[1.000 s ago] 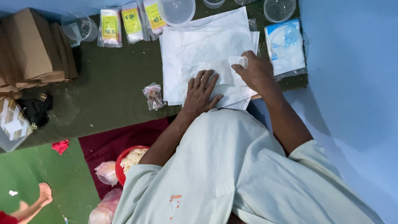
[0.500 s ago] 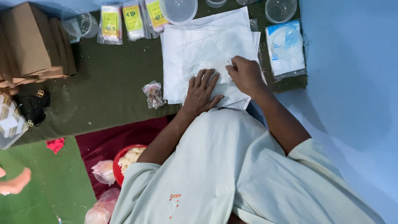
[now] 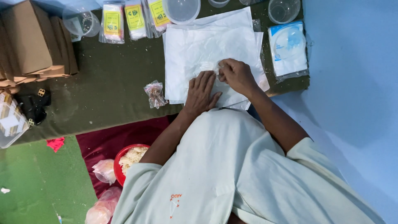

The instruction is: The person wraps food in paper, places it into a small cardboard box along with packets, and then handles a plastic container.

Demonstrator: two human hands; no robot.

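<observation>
Hands point(image 3: 202, 92) press white sheets point(image 3: 199, 45) — snack packet point(image 3: 155, 93) beside, tubs point(image 3: 181, 9) beyond.

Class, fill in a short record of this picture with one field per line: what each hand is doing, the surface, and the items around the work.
left hand: left hand lies flat, pressing on the white sheets
right hand: right hand pinches a fold of the top sheet beside the left fingertips
surface: dark green mat
nearest item: small clear packet left of the sheets
top edge: clear round tub, yellow-labelled packets
right: blue-and-white pack
left: brown cardboard boxes
near the lap: red bowl of pale food
</observation>
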